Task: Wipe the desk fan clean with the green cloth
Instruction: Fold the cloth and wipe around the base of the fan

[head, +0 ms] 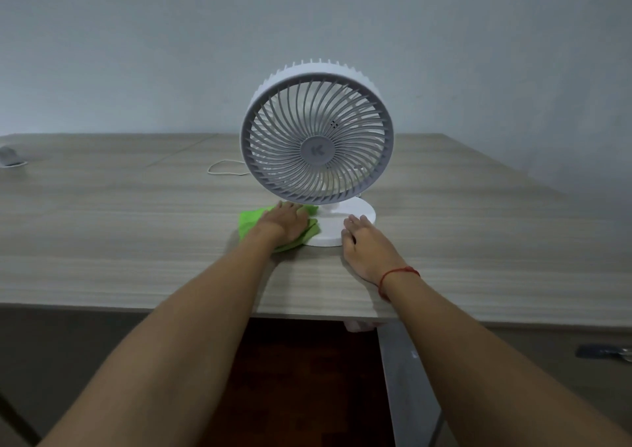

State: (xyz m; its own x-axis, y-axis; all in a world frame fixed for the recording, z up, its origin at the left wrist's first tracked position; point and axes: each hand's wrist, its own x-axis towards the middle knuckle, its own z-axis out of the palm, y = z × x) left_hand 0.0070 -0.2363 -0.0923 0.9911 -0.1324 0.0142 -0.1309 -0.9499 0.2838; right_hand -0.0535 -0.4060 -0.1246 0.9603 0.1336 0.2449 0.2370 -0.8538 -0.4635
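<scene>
two bare forearms reach in from the lower edge, with no sleeves showing on either. the left hand (pixel 287 222) wears nothing: no ring, no band. the right hand (pixel 367 246) has a thin red string bracelet (pixel 396 275) just behind it at the wrist, looped round once, one strand trailing down the inner side of the wrist.

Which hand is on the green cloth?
The left hand: it lies flat on the green cloth beside the fan base. The right hand, with the red wrist string, has no cloth.
</scene>
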